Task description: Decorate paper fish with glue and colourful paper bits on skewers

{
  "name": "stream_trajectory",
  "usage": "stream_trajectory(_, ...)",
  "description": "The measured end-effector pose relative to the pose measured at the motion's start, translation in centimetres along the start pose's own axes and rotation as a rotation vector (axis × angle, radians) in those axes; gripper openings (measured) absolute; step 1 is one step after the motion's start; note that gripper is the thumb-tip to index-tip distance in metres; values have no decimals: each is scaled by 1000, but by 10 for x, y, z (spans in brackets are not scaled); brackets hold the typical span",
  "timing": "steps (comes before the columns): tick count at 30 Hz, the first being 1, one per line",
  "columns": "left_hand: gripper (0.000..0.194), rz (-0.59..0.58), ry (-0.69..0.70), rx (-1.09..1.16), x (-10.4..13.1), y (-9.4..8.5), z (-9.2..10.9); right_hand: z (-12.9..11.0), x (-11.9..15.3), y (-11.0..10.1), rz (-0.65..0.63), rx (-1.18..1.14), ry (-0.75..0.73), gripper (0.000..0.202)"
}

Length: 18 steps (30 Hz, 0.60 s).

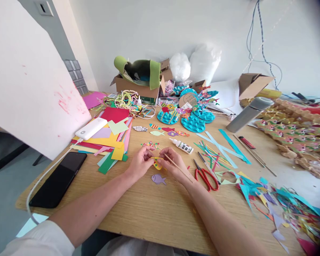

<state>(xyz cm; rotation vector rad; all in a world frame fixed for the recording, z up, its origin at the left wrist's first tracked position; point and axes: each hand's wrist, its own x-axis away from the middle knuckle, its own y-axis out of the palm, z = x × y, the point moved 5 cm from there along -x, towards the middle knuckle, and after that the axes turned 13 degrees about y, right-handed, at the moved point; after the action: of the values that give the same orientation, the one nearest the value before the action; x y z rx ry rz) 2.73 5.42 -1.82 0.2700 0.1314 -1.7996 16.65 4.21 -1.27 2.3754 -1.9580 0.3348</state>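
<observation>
Between my two hands is a small yellow paper fish [156, 164] with coloured bits on it. My left hand [142, 161] pinches its left side. The fingers of my right hand [173, 161] are closed on its right side, and a thin wooden stick [179, 167] lies across that same hand. A plain purple paper fish [158, 179] rests on the table just below. Behind my fingers is a little heap of coloured paper bits [150, 144]. Farther back lie several finished-looking paper fish, among them a light green one [157, 133]. A white glue bottle [183, 146] lies on its side close by.
Red-handled scissors [206, 177] and paper strips [213, 153] lie to the right, with paper scraps [280, 202] beyond. Coloured paper sheets [117, 142], a white power bank [91, 129] and a black phone [56, 177] are at left. A grey flask [249, 113] lies tilted at back right.
</observation>
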Motion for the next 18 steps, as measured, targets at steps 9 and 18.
stream_trajectory(9, 33, 21, -6, 18, 0, -1, 0, -2, 0, 0, 18, 21, 14, 41)
stream_trajectory(18, 34, 56, -3, 65, 0, -1, 2, -1, 0, 3, -7, -6, 20, 46)
